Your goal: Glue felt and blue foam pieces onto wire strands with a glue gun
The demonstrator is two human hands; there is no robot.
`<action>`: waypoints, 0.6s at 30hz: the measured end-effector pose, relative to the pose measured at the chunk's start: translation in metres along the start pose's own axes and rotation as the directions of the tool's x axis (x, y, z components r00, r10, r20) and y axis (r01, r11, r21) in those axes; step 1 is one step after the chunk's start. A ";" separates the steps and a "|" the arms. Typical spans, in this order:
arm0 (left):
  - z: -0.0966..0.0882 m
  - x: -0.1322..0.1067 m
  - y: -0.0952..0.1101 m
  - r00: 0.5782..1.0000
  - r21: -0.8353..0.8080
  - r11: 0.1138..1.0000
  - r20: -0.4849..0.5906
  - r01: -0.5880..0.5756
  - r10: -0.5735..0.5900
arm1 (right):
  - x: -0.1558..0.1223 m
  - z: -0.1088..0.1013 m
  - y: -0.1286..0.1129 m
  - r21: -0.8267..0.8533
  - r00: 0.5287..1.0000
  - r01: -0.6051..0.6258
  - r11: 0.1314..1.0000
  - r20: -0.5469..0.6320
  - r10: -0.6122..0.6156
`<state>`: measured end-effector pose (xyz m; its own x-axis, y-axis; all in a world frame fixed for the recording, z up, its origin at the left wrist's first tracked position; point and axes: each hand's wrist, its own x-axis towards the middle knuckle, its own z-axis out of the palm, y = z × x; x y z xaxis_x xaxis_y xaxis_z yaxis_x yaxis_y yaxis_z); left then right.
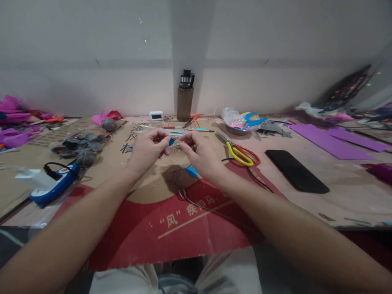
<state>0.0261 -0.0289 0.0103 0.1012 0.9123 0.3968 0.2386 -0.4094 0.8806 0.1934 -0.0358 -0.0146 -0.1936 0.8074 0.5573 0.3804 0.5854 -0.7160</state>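
I pinched a small blue piece in my left fingers. My right fingers curled just beside it; I couldn't tell whether they gripped anything. Below them, another blue piece lay over the printed cardboard. Scissors lay to their right, and a dark bottle stood beyond.

On the counter, a bottle stands at 12 o'clock, a white display at 10, a filled bowl at 2. Purple sheets lie at 3, with a dark phone nearer, toward 4. Grey yarn sits at 9.
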 end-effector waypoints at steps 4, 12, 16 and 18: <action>-0.002 0.003 -0.002 0.997 -0.063 0.998 -0.067 0.024 -0.028 | -0.002 -0.001 -0.002 -0.029 0.998 0.029 0.999 0.059 -0.027; -0.013 0.018 -0.015 0.977 -0.471 0.881 -0.164 0.044 -0.136 | 0.000 -0.010 0.002 -0.040 0.921 0.171 0.985 0.362 -0.145; -0.017 0.020 -0.014 0.969 -0.541 0.839 -0.170 0.059 -0.178 | 0.012 -0.029 0.016 -0.239 0.993 -0.012 0.971 0.110 0.039; -0.018 0.020 -0.011 0.966 -0.559 0.827 -0.180 0.056 -0.187 | 0.018 -0.041 0.024 -0.385 0.991 -0.124 0.914 -0.010 0.130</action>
<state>0.0083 -0.0061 0.0128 -0.1206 0.9566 0.2654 -0.3368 -0.2910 0.8955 0.2359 -0.0101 -0.0044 -0.1338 0.8759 0.4635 0.7203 0.4072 -0.5615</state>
